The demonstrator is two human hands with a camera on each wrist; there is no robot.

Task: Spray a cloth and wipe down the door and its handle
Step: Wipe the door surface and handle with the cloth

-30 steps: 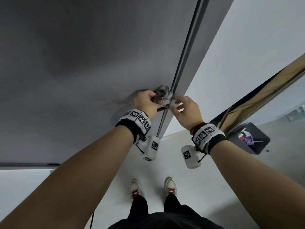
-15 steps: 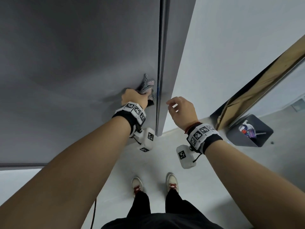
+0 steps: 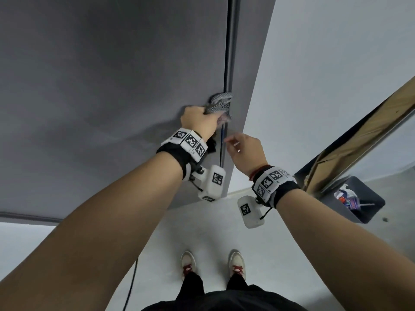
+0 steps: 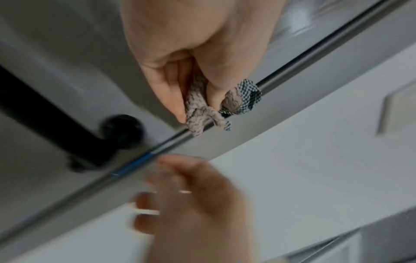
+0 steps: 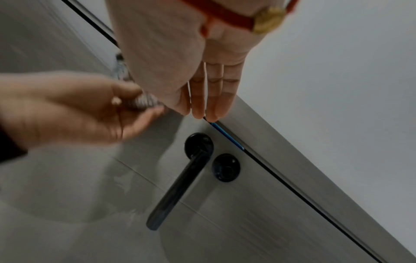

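A grey door (image 3: 112, 86) fills the upper left of the head view. My left hand (image 3: 199, 121) grips a bunched grey checked cloth (image 3: 219, 104) and holds it against the door's right edge. The left wrist view shows the fingers (image 4: 171, 99) and thumb pinching the cloth (image 4: 202, 113) at the dark edge strip. The black lever handle (image 5: 180, 186) sits below the cloth, with a round lock plate (image 5: 226, 168) beside it. My right hand (image 3: 244, 149) is empty, its fingers (image 5: 202, 99) straight, their tips by the door's edge gap. In the head view my left wrist hides the handle.
A white wall (image 3: 325, 75) runs to the right of the door. A dark bin (image 3: 368, 212) holding a spray bottle (image 3: 345, 196) stands on the floor at right, beside a slanted wood and metal frame (image 3: 359, 135). A black cable (image 3: 132, 277) hangs near my feet.
A second ago both hands were on the cloth at the handle. My right hand has let go and dropped away, and my left hand has carried the cloth up the door edge.
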